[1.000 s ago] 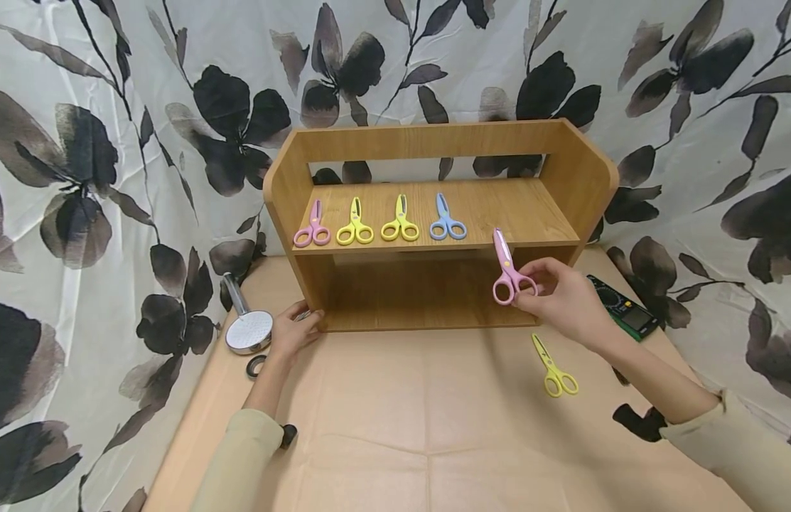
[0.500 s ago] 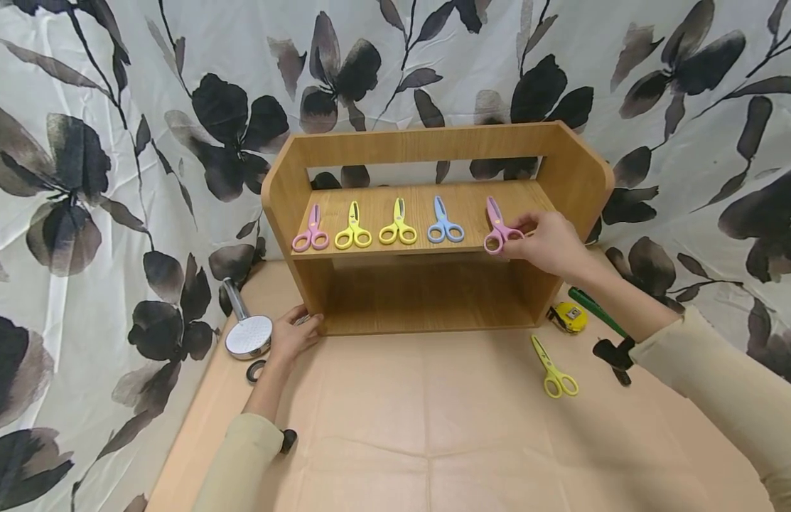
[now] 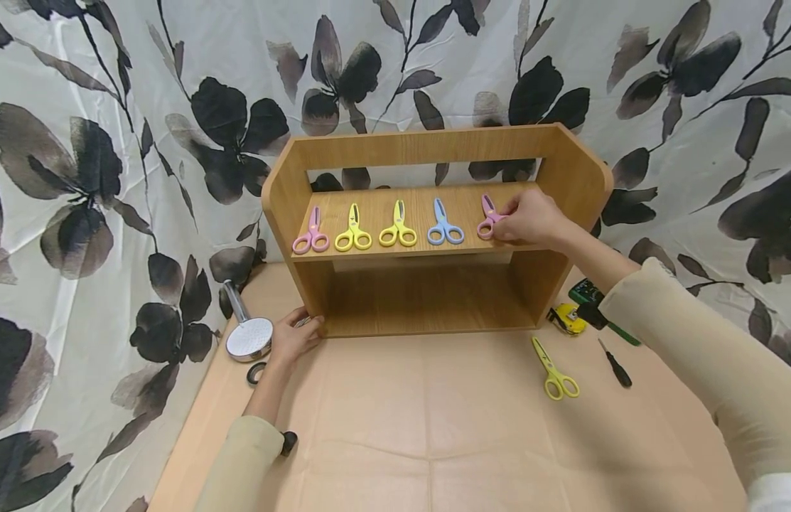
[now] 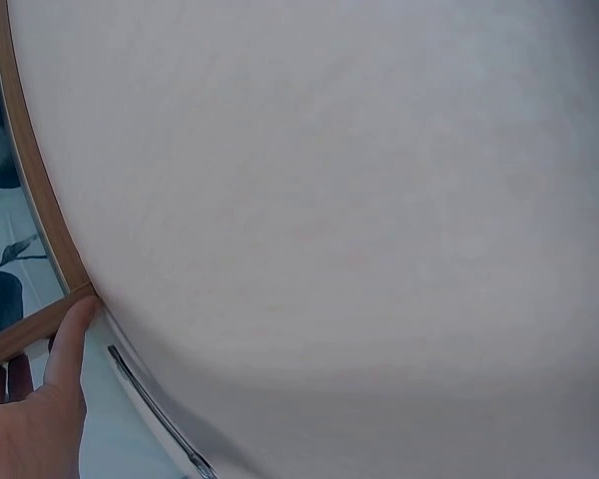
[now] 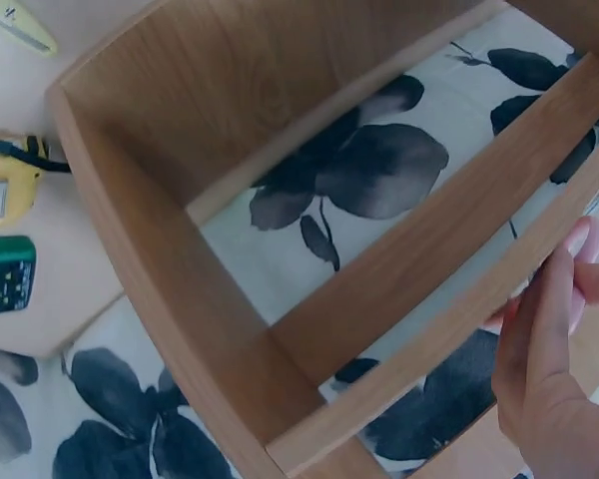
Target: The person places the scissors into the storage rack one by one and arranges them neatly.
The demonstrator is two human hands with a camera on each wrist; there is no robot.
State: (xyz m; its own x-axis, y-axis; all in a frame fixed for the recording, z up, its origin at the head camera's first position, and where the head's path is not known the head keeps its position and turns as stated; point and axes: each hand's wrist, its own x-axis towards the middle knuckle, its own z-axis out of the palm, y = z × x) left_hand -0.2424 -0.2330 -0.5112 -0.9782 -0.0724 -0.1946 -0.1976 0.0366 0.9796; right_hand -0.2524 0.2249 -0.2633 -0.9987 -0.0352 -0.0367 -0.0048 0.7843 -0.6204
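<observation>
A two-tier wooden shelf (image 3: 427,331) stands in the middle of the head view. On its upper tier several scissors form a row, blades pointing back: pink scissors (image 3: 310,241) at the left end, two yellow pairs and a blue pair (image 3: 445,231). At the row's right end, my right hand (image 3: 529,219) pinches another pair of pink scissors (image 3: 485,227) by the handle; the fingers hide part of it. My left hand (image 3: 296,337) holds the shelf's lower left corner, its thumb at the front edge in the left wrist view. Yellow scissors (image 3: 552,371) lie on the table.
Left of the shelf lie a shower head (image 3: 250,338) and a black ring (image 3: 256,372). Toward the right are a yellow tape measure (image 3: 566,318), a green multimeter (image 3: 585,290) partly behind the sleeve, and a black-handled screwdriver (image 3: 617,368). Floral cloth (image 3: 395,71) hangs behind.
My right hand has carried the pink scissors from in front of the shelf up and back to the upper tier, then slightly left beside the blue pair. The left hand has stayed at the corner.
</observation>
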